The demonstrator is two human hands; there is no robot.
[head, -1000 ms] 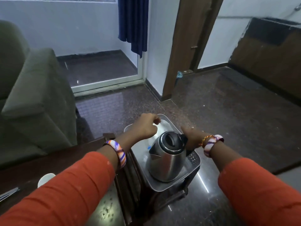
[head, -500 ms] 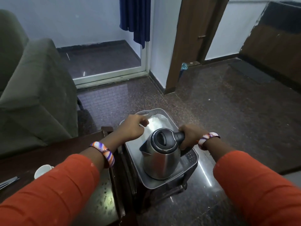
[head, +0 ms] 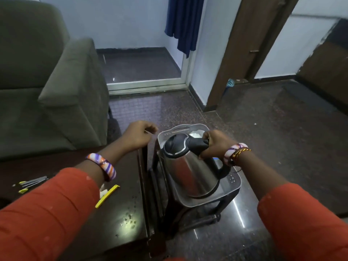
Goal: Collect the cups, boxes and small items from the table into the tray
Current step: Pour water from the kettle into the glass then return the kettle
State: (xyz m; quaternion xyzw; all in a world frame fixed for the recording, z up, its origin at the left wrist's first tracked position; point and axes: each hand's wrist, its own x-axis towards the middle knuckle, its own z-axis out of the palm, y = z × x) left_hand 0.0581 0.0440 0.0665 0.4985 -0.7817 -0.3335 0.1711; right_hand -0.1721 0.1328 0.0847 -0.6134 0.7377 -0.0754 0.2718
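Two arms in orange sleeves reach forward over a dark polished wooden table and the grey rectangular plastic tray that sits on a dark stand just beside the table's right edge. The right hand, a pink-and-white bangle and threads at its wrist, is wrapped tight around the black handle of a stainless-steel electric kettle, which stands in the tray's near half and tilts slightly. The left hand, wearing a striped purple-and-orange bangle, hovers left of the tray over the table's far corner with fingers curled, pinching a thin pale item too small to identify. Left of the tray, on the table, lie a yellow strip and thin metal pieces with yellow ends. Beyond the tray stretches bare speckled dark stone floor; a grey-green upholstered armchair stands far left, a blue curtain behind.
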